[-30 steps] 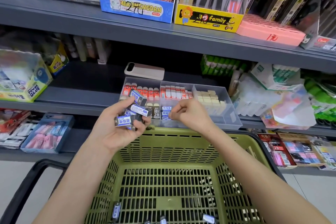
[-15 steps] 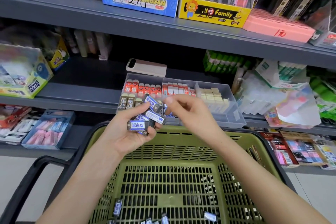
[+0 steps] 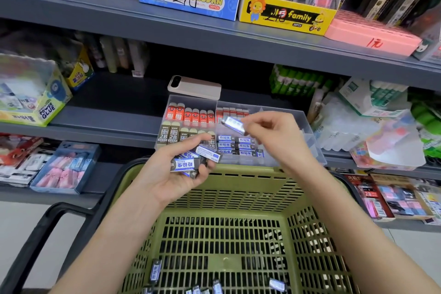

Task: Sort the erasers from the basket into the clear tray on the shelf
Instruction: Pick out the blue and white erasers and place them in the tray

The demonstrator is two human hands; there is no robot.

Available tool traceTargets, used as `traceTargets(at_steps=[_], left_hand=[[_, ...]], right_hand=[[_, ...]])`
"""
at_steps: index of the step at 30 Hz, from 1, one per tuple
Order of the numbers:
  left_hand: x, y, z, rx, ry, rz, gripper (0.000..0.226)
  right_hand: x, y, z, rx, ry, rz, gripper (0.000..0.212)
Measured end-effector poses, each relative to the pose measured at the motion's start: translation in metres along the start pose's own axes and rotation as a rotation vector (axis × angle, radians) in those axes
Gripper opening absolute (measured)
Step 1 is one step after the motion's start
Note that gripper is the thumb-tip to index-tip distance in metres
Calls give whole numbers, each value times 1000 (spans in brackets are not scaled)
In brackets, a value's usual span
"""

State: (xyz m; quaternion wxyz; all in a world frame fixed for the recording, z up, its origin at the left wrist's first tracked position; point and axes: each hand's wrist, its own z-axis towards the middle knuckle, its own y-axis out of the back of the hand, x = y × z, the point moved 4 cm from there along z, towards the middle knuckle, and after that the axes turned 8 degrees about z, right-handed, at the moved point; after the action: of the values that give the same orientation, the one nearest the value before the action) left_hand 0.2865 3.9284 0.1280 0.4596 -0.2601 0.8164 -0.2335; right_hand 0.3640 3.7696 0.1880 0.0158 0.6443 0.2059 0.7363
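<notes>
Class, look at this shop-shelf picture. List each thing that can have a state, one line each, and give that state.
left-hand grip, curled round a bunch of blue erasers
right-hand grip, pinching a single eraser above the tray
clear tray, on the shelf, open-topped, partly filled
basket, nearly empty, a few loose erasers lying on its bottom
</notes>
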Motion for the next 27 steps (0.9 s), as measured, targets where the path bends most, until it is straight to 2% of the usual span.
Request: traceTargets(at_steps=[3, 5, 16, 19, 21, 22, 24, 25, 27], left_hand=[[-4, 3, -1, -22, -17, -50, 18], [-7, 5, -1, -29, -23, -67, 18], [-9, 7, -3, -36, -31, -56, 17], [-8, 6, -2, -36, -33, -51, 17], [-8, 6, -2, -33, -34, -51, 17], [-8, 6, -3, -31, -35, -53, 17], [-8, 6, -2, -25, -43, -57, 17], [-8, 5, -2, -23, -50, -57, 17], [-7, 4, -1, -23, -63, -53, 17]], right_hand=[[-15, 2, 14, 134, -13, -433, 18], [-23, -6, 19, 218, -10, -571, 17], [-40, -23, 33, 311, 56, -741, 16], [-36, -23, 30, 282, 87, -760, 17], [-24, -23, 22, 210, 159, -677, 22], [-16, -23, 15, 192, 175, -534, 24], [2, -28, -3, 239, 167, -173, 12], [8, -33, -12, 269, 157, -71, 7], [12, -43, -26, 277, 149, -42, 9]])
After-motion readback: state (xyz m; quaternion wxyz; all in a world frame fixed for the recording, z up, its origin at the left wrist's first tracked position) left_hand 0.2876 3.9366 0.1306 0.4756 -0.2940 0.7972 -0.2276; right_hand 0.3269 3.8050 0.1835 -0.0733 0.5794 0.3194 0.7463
